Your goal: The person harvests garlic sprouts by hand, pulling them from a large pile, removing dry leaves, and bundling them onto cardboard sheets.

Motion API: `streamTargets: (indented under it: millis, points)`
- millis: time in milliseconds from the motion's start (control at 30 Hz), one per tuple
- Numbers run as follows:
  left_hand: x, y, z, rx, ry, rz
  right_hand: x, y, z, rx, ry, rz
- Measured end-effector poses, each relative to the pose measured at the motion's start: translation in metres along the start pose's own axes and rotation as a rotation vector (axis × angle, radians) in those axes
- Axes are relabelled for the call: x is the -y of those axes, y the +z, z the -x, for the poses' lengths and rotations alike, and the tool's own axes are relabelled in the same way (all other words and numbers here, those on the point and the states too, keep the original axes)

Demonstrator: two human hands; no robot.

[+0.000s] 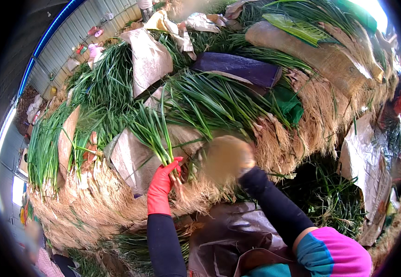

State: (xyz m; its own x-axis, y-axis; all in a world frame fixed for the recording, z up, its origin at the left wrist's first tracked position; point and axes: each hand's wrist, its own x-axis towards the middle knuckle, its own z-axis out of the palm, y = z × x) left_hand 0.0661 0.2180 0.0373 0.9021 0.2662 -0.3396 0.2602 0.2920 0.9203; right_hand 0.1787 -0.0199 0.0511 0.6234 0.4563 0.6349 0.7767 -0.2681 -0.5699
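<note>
My left hand [160,187], in a red glove, is closed around the lower stems of a small bunch of green garlic [158,141]. The leaves fan upward and away from the grip, while pale bulbs and stringy roots hang below the fingers. My right arm, in a dark sleeve, reaches in from the right. A tan blurred patch covers my right hand [244,159], so its fingers and anything in them are hidden. Just beyond both hands lies a large heap of green garlic [209,104], its bulbs and long roots turned toward me.
Wrapping sheets lie among the bundles: a pale sheet [136,159], a purple sheet [237,68] and a tan one [306,53]. Loose leaves [325,198] pile up at the lower right. Brown plastic [237,231] covers my lap. Another person [48,263] is partly visible at the lower left.
</note>
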Motion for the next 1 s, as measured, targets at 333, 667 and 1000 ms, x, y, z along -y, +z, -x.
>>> streamTargets:
  millis: [333,667,1000]
  points:
    - [0.054,0.123,0.059,-0.074,0.02,0.332,-0.019,-0.05,0.051,0.41,0.087,0.231]
    - [0.099,0.171,0.079,-0.149,0.009,0.276,-0.022,-0.05,0.105,0.437,0.437,-0.765]
    - [0.1,0.177,0.115,-0.097,-0.078,0.394,-0.094,-0.122,0.163,0.902,0.444,-0.161]
